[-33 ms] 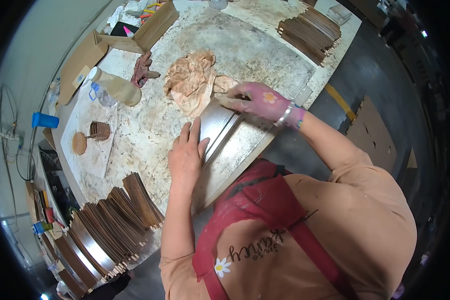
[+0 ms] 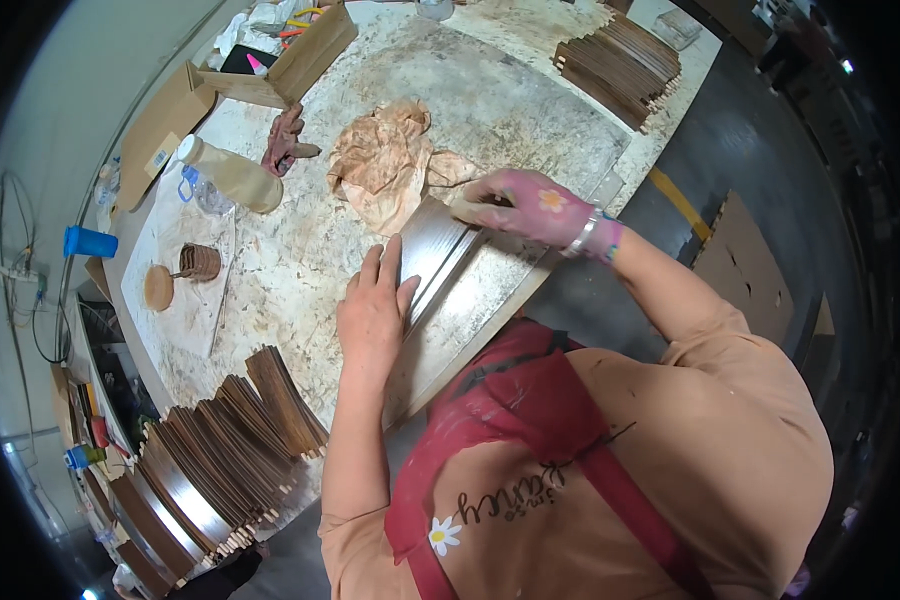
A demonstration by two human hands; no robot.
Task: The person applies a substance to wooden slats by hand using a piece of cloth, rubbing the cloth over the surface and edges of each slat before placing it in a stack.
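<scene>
On table [image 2: 300,250] | left hand [image 2: 373,312] fingers flat on panel [image 2: 440,262] | right hand [image 2: 526,206] fingers clenched on rag [image 2: 385,160]

Brown cardboard box [image 2: 305,55] w/ white label [image 2: 157,157], table's far-left corner.

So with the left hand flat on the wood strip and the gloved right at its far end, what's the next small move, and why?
Probably draw the right hand back along the wood strip toward the left hand. The left palm already pins the near end to the table, and the gloved fingers sit at the far end beside the crumpled cloth.
</scene>
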